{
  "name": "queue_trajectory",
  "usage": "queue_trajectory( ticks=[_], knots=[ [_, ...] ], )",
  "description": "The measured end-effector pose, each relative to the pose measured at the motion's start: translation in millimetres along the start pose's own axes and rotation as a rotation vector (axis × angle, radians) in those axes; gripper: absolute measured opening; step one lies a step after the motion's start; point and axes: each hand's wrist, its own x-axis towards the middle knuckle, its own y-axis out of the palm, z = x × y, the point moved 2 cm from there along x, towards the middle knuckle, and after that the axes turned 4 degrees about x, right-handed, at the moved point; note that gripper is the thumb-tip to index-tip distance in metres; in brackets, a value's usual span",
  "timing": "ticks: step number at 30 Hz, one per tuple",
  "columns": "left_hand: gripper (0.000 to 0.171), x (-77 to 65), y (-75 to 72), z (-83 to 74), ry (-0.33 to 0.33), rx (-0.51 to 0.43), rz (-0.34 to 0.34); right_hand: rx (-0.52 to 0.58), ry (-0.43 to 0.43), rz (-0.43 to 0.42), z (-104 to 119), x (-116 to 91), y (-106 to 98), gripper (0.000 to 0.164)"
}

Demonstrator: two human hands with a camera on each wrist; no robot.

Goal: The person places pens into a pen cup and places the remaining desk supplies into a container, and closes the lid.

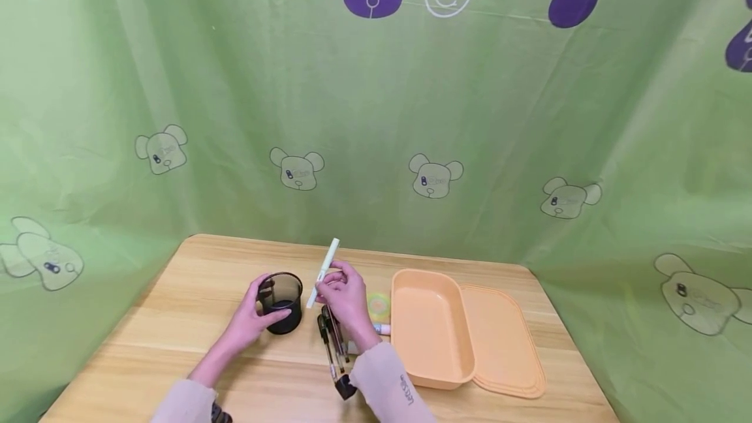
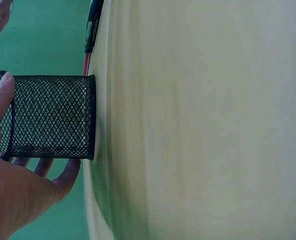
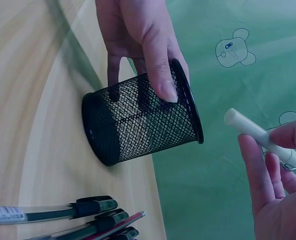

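Two hands share the work over the desk (image 1: pixel 214 273): the left hand (image 1: pixel 248 322) has its grip curled round a black mesh cup (image 3: pixel 138 130), thumb near the rim, while the right hand (image 1: pixel 345 296) pinches a pale green pen (image 1: pixel 326 267) between thumb and fingers, apart from the cup and just beside its mouth. I judge the step in hand to be bringing pen and cup together; the next move seems to call for carrying the slanted pen over the rim and turning it more upright, with the cup kept steady. Loose pens (image 1: pixel 324 331) lie by the right forearm, near the orange box (image 1: pixel 435 338). As for writing, the right sleeve (image 1: pixel 395 384) carries lettering that seems to read "Let'sSlim", and a purple figure on the green curtain (image 1: pixel 499 116) shows "Qee". One loose pen bears a white label (image 3: pixel 7 214) with blue marks, too small to read. No brand is legible on the pale pen.
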Motion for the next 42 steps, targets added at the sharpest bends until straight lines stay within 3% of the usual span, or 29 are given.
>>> queue_trajectory(
  ticks=[13,22,31,38,42],
  knots=[
    [0.099,-11.3,20.4,-4.1,0.014,-0.05,0.031,0.06,-0.027,-0.01,5,2,3,0.052],
    [0.098,-14.9,25.5,-6.6,0.032,-0.075,0.038,0.05,-0.085,-0.026,-2,6,4,0.05],
    [0.095,-16.3,25.2,-7.5,0.03,-0.096,0.041,0.005,-0.125,-0.022,-17,5,5,0.048],
    [0.098,-15.8,25.7,-4.3,0.021,-0.079,0.055,-0.129,-0.166,-0.063,-28,6,5,0.042],
    [0.1,-15.3,25.4,-3.5,0.014,-0.076,0.056,-0.133,-0.195,-0.056,-33,6,5,0.037]
  ],
)
